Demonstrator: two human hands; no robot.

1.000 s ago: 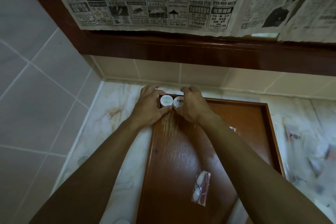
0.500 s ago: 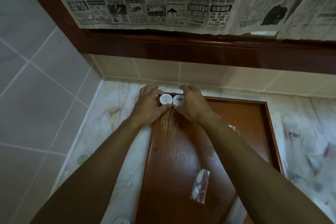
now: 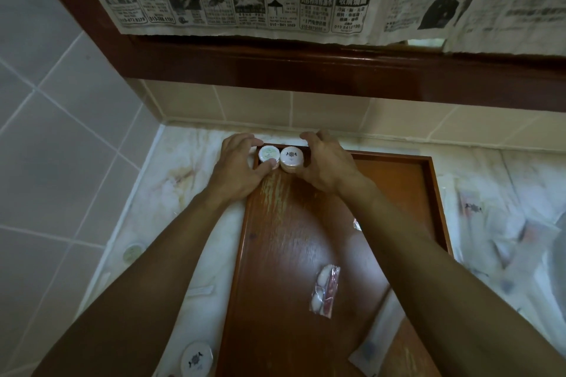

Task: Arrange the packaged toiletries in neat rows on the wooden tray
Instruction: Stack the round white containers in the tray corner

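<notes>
Two round packaged soaps sit side by side in the far left corner of the wooden tray [image 3: 306, 239], the pale green-labelled one [image 3: 269, 154] hard by the corner, the pink-labelled one [image 3: 291, 157] touching it on the side away from the corner. The left hand [image 3: 239, 167] has its fingers curled round the green-labelled puck, thumb tip on its near edge; the right hand [image 3: 327, 162] cups the pink one, fingers arched over the far side with some daylight between fingertips and pack, so whether it truly pinches is hard to say. Here's the risk: the two pucks are pressed together, and a squeeze from either side could pop one up over the other or skew the pair off the tray's far wall. Lifting the hands carelessly could drag a puck along, since these wrappers look slick. Nearer on the tray, toward its middle, lies a clear sachet [image 3: 325, 291], and a forearm sweeping back could knock it askew. Beyond the tray's left rim, on the marble surface [image 3: 183, 193], a round pack [image 3: 196, 360] waits at the near edge and a paler one [image 3: 132, 252] farther up; more blurred packets [image 3: 477, 211] lie past the right rim.
</notes>
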